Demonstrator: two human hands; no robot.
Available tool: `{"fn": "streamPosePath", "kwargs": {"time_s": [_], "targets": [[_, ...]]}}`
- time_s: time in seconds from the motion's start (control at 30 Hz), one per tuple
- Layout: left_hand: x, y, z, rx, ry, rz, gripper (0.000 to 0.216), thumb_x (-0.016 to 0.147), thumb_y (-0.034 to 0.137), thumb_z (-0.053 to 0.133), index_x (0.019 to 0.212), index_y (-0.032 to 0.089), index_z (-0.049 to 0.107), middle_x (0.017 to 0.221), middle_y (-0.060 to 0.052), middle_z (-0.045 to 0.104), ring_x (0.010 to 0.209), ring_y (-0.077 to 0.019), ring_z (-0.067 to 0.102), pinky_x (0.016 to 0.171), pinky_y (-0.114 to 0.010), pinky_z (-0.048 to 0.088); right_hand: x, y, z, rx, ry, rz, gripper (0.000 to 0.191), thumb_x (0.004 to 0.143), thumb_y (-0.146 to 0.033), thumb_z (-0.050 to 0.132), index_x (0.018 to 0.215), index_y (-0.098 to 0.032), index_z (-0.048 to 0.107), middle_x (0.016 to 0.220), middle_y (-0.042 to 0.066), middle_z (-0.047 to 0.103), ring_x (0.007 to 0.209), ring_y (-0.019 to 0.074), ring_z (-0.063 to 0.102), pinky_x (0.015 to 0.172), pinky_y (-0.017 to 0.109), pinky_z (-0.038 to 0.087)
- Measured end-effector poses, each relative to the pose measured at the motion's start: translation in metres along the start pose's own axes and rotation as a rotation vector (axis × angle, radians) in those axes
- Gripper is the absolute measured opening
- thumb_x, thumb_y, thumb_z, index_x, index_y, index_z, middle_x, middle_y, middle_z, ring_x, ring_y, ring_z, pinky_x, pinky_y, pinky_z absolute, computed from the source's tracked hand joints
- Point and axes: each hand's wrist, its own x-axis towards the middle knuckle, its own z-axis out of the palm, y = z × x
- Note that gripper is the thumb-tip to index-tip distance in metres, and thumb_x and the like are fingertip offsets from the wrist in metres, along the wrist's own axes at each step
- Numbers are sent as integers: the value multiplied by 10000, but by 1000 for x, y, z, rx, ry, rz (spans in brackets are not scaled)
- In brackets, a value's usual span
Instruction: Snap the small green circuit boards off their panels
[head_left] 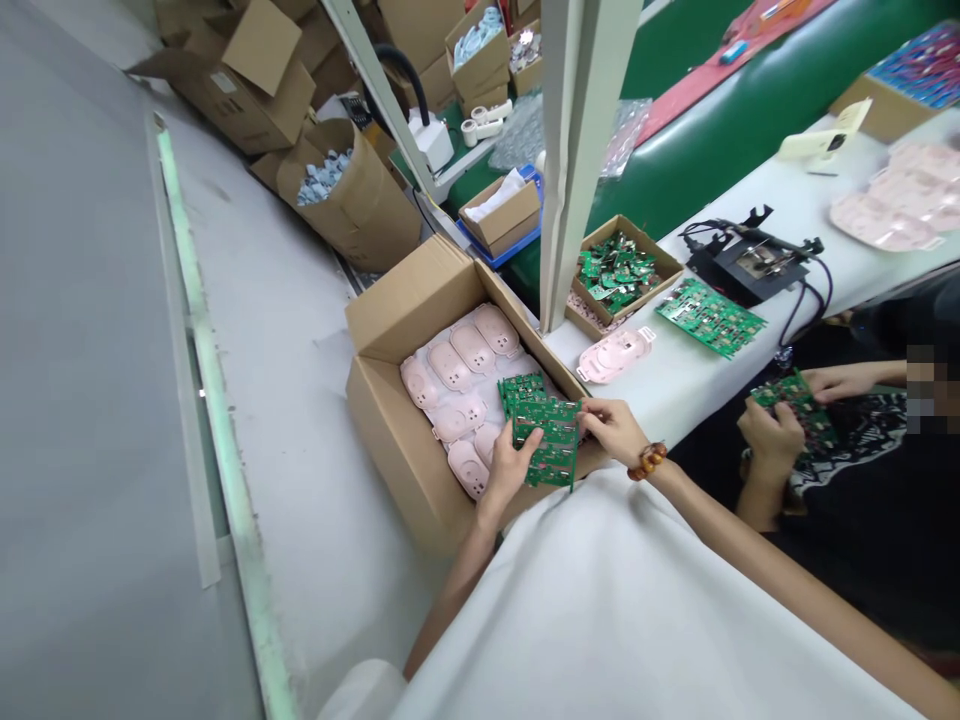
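A white garment (630, 590) on the wearer lies nearest, filling the lower middle. From the left, pale floor (300, 480) runs alongside an open cardboard box (397, 450), where pink shells (450, 367) lie in rows on a light sheet. The left hand (511, 462) grips a green circuit panel (551, 425) over the box's near right part, thumb on its face. The panel is flat and roughly rectangular, dotted with small silvery and pale parts, with a narrow strip down its right side. A second green panel (520, 388) shows behind it; whether it is held too, I cannot tell. The right hand (615, 432) has its fingertips pinched at the panel's upper right edge.

The box's right wall meets the end of the white counter (679, 392), close to the right hand, and a pale post (577, 150) rises just beyond. There is more room leftward, over the floor. On the counter are a pink shell (616, 355), a carton of small green boards (619, 272), a flat green panel (711, 317) and a black fixture (754, 262). At far right, a co-worker's hands (776, 437) hold another green board (814, 410).
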Motion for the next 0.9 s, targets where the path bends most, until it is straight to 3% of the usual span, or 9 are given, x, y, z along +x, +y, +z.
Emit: {"fn": "streamPosePath", "kwargs": {"time_s": [0.1, 0.33, 0.63, 0.8, 0.9], "targets": [[-4, 10, 2, 5, -12, -6, 473, 835, 583, 727, 1133, 218, 683, 1003, -49, 757, 768, -192, 710, 557, -291, 609, -1, -4, -3, 50, 58, 49, 369, 756, -455, 600, 519, -219, 444, 506, -44, 405, 524, 116, 383, 527, 258, 330], [-2, 24, 7, 75, 22, 123, 378, 871, 519, 713, 1076, 202, 697, 1006, -57, 774, 941, -209, 723, 875, -353, 612, 1, -15, -2, 143, 148, 124, 309, 745, -416, 572, 541, -223, 442, 502, -48, 385, 502, 112, 348, 475, 257, 283], [-7, 39, 7, 9, 25, 150, 348, 897, 456, 697, 1142, 210, 680, 1105, -64, 774, 1025, -219, 712, 946, -351, 569, -8, -44, -3, 24, 203, 35, 401, 825, -405, 591, 512, -218, 424, 490, -41, 419, 497, 115, 401, 498, 265, 304], [-11, 45, 11, -16, 39, 159, 342, 898, 461, 681, 1127, 207, 676, 1101, -65, 772, 1049, -226, 707, 929, -334, 574, -10, -49, -4, 2, 163, 0, 394, 858, -416, 576, 553, -222, 417, 516, -42, 420, 520, 118, 403, 503, 257, 315], [-13, 49, 7, -23, 21, 132, 418, 895, 466, 679, 1237, 232, 630, 1149, -59, 758, 1055, -228, 711, 907, -338, 589, -13, -50, -8, -8, 85, -57, 423, 913, -478, 535, 593, -225, 423, 526, -42, 430, 523, 120, 407, 512, 255, 339]]}}
